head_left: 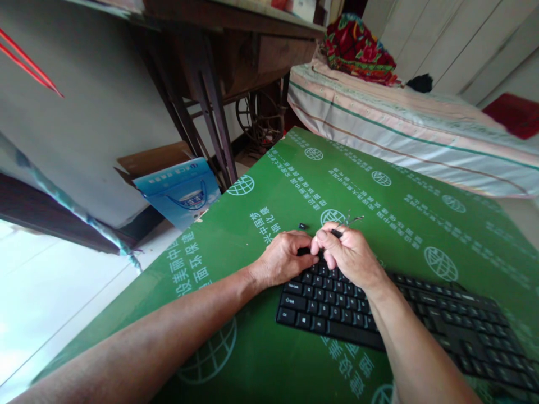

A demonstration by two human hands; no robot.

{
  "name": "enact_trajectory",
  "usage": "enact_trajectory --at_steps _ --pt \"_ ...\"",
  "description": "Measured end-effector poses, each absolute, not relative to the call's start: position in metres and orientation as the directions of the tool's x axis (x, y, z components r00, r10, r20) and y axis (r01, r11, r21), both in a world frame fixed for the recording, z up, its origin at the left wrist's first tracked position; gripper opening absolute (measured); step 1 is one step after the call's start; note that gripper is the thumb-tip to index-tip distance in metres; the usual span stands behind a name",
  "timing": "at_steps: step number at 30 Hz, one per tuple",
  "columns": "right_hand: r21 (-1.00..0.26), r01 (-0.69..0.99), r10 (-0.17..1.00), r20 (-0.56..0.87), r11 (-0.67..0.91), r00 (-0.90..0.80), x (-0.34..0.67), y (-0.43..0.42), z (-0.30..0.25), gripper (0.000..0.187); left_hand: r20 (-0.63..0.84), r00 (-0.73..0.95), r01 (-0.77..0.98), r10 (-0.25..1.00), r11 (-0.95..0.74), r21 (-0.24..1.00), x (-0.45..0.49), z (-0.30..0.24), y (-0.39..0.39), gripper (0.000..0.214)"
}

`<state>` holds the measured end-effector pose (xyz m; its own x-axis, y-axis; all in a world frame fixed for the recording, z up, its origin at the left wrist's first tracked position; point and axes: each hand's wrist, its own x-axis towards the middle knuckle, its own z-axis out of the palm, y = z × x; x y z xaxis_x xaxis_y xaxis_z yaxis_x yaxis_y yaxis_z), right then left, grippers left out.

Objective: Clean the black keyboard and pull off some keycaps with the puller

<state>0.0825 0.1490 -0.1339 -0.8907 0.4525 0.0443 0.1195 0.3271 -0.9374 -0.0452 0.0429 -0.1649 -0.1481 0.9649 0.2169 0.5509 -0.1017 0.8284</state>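
A black keyboard with white-lettered keys lies at a slant on the green table. Over its upper left corner, my left hand is closed, with thumb and forefinger around something dark that I cannot make out. My right hand touches the left fingertips above the top key rows. It is closed on a keycap puller, whose dark handle is mostly hidden and whose thin wire prongs stick out away from me. One loose black keycap lies on the table just beyond my left hand.
The green tabletop carries white printed lettering and globe marks. Beyond it stands a bed with a striped sheet and a red patterned blanket. To the left are a dark wooden sewing-machine table and a blue carton.
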Motion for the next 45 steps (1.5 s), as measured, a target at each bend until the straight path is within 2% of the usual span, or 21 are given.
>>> enact_trajectory --at_steps 7,15,20,29,34,39,45 --pt "-0.941 0.124 0.359 -0.002 0.316 -0.933 0.092 0.160 -0.129 0.016 0.225 -0.134 0.526 0.965 -0.123 0.842 -0.046 -0.164 0.044 0.010" --pt "-0.810 0.138 0.415 0.139 0.571 -0.899 0.086 0.153 -0.132 0.013 0.231 -0.131 0.529 0.964 -0.129 0.839 -0.046 -0.168 0.045 0.014" --pt "-0.745 0.249 0.434 0.060 0.618 -0.899 0.089 0.151 -0.130 0.018 0.240 -0.134 0.509 0.962 -0.141 0.849 -0.046 -0.168 0.045 0.011" --pt "-0.813 0.270 0.506 0.034 0.515 -0.862 0.087 0.147 -0.126 0.021 0.217 -0.148 0.515 0.965 -0.112 0.850 -0.046 -0.169 0.044 0.011" --pt "-0.850 0.323 0.560 -0.041 0.415 -0.828 0.087 0.147 -0.130 0.019 0.219 -0.148 0.509 0.964 -0.116 0.853 -0.045 -0.169 0.044 0.012" --pt "-0.844 0.311 0.615 0.028 0.436 -0.788 0.085 0.143 -0.131 0.017 0.233 -0.144 0.509 0.962 -0.130 0.851 -0.045 -0.169 0.044 0.012" --pt "-0.821 0.374 0.700 0.043 0.431 -0.713 0.082 0.135 -0.130 0.014 0.235 -0.141 0.533 0.962 -0.127 0.837 -0.045 -0.169 0.045 0.010"
